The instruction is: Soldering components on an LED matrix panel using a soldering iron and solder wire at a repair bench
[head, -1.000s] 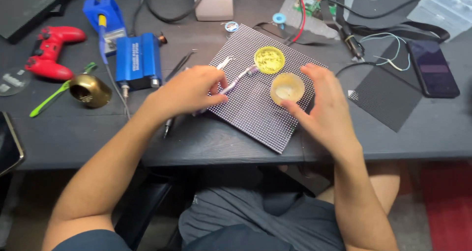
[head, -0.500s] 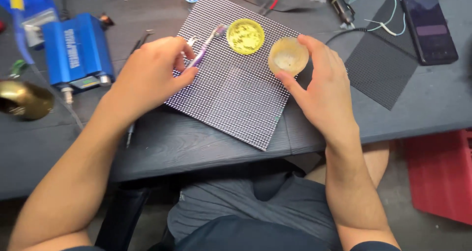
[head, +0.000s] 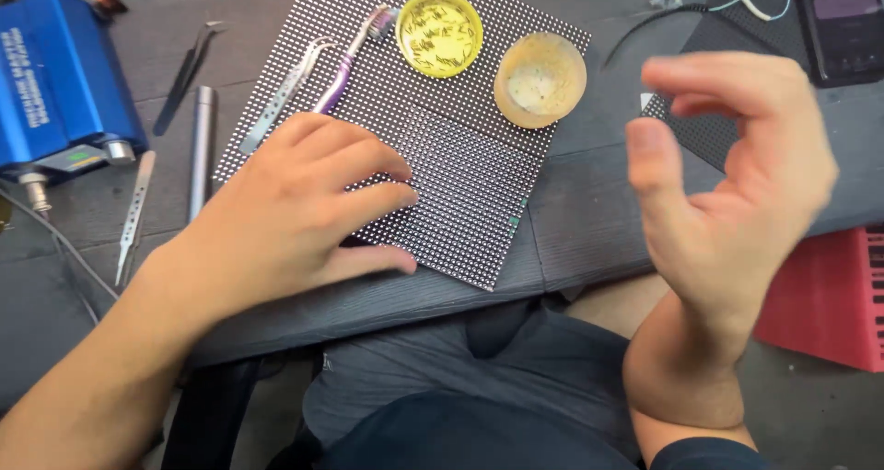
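A dark dotted LED matrix panel (head: 460, 171) lies on the grey desk. My left hand (head: 295, 203) rests flat on its near left corner, fingers spread, holding nothing. A purple toothbrush (head: 345, 65) lies on the panel just beyond that hand, beside a silver tweezer (head: 281, 97). A yellow round lid (head: 439, 33) and a cream round cup (head: 540, 79) sit on the panel's far part. My right hand (head: 727, 175) is raised in the air to the right of the panel, fingers curled loosely and apart, empty.
A blue box-shaped device (head: 55, 83) stands at the far left, with a silver pen-like tool (head: 201, 148) and more tweezers (head: 136, 212) beside it. A second dotted panel (head: 700, 120) and a phone (head: 843, 19) lie at the right. A red crate (head: 829, 295) sits below the desk edge.
My right hand let go of the cream cup and lifted up off the desk. My left hand released the toothbrush and moved down onto the panel's near corner.
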